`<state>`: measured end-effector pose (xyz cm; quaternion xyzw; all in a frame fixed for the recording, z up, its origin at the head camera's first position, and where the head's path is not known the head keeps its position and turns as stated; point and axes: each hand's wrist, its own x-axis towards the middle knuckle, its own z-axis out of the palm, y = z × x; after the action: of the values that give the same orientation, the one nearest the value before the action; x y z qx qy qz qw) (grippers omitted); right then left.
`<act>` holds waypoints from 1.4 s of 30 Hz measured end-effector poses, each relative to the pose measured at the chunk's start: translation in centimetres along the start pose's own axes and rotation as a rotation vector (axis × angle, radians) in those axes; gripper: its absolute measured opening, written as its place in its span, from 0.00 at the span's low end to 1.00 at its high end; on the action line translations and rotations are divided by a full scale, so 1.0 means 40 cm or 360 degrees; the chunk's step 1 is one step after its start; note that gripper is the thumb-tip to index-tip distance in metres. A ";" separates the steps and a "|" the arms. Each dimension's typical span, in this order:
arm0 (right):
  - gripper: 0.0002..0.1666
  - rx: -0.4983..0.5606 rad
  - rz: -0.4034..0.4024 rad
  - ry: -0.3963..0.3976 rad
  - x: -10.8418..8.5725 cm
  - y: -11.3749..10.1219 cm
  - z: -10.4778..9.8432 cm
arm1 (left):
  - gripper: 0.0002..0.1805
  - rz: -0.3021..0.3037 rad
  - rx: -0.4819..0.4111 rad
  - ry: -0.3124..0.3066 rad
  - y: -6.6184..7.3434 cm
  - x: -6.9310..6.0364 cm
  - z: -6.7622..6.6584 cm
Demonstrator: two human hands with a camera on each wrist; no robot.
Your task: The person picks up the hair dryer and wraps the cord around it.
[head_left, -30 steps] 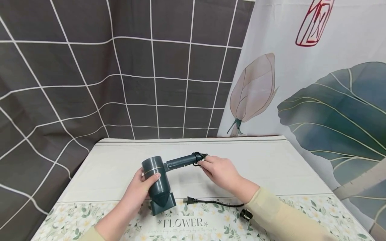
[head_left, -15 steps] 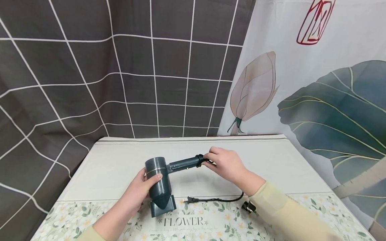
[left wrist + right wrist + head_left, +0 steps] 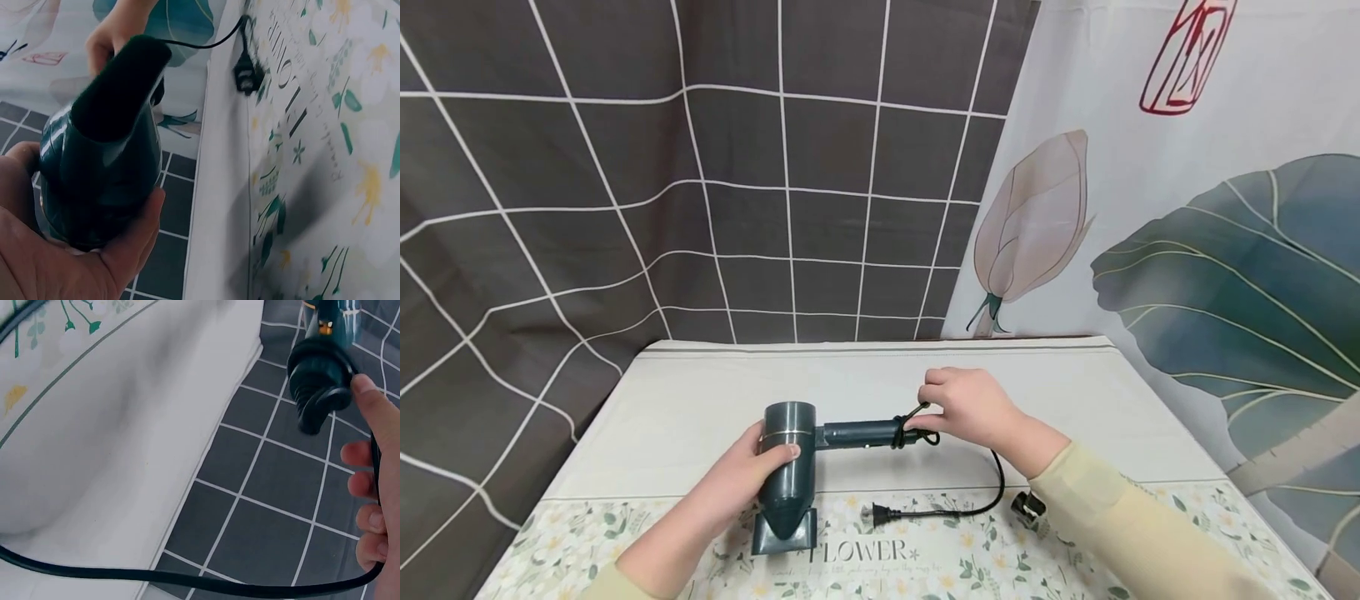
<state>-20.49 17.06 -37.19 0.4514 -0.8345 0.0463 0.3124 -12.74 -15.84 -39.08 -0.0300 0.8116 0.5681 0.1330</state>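
Observation:
A dark teal hair dryer (image 3: 788,475) is gripped round its barrel by the left hand (image 3: 741,471), nozzle pointing down toward the table. In the left wrist view the thumb and fingers (image 3: 134,234) curl round the dryer body (image 3: 100,169). Its handle (image 3: 857,433) extends right, with black cord wound round the end. The right hand (image 3: 973,408) pinches the cord just past the handle end; in the right wrist view its curled fingers (image 3: 369,519) hold the black cord (image 3: 219,587) beside the coiled handle end (image 3: 319,381).
The cord's plug (image 3: 883,515) lies on the floral part of the table cover (image 3: 722,375). A small black object (image 3: 1027,506) sits by the right sleeve. Behind the table hang a dark grid curtain (image 3: 827,150) and a pale curtain with painted leaves (image 3: 1240,275).
The right hand has moved slightly right from the handle end, drawing a cord strand away from it. The handle has dropped to nearly level, and the plug has shifted a little.

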 end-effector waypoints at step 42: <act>0.17 0.0315 0.0429 -0.0372 -0.011 0.067 0.081 | 0.43 0.0059 -0.0046 -0.0154 -0.017 0.003 -0.008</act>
<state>-23.97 17.78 -39.48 0.3664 -0.9094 0.1167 0.1585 -12.77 -16.37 -39.64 0.0107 0.7963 0.5829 0.1612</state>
